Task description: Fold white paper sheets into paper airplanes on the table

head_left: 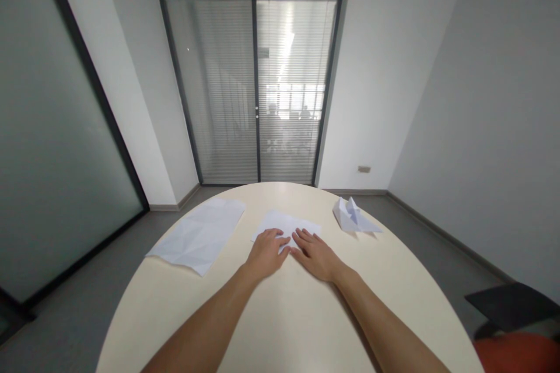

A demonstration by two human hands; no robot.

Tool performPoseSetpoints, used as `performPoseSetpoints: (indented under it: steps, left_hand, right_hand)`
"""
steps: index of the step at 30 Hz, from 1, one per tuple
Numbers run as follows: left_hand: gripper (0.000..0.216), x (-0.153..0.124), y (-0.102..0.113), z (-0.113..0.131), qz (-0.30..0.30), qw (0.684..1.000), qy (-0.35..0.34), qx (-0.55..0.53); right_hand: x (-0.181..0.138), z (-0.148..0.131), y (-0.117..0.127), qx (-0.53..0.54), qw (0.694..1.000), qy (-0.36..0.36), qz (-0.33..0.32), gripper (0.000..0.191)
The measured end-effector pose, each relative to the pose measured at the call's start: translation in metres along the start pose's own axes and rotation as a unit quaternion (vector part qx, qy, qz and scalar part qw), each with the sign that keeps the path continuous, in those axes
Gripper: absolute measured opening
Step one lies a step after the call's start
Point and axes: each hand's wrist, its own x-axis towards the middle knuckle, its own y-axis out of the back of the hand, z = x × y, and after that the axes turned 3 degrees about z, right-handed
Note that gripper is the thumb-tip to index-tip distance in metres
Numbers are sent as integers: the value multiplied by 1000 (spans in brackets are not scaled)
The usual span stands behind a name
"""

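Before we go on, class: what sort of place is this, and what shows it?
Probably a small office or meeting room: it has a pale, curved-edged table, a dark-framed glass partition with blinds, and plain white walls.

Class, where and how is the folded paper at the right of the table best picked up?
Probably pinch the folded paper lightly from above, by one raised peak: the peaks stand upright, while its pointed end tapers low near the table's edge.
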Motion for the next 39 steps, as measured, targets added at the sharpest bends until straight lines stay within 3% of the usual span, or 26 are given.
performPoseSetpoints:
  steps: [11,16,21,23,35,39]
  left_hand:
    - [30,-1,1,0,-2,1000,-5,3]
    - [32,-1,0,-1,-5,1000,-2,11]
    - [33,-1,5,4,-9,999,2,33]
    - [33,0,7,6,-12,999,1,39]
    - [37,-2,3,2,-27,1000,-13,4]
    - [38,0,5,4,-38,999,-33,13]
  right_hand:
    - [2,5,-2,-36,995,-86,22,61]
    - [1,5,-1,-38,997,-51,46,52]
    - [1,0,4,-13,994,57,88,41]
    - [1,0,5,-1,994,65,92,42]
    - [3,1,-2,-61,991,-100,62,52]
    - [2,0,0,-66,990,-98,72,50]
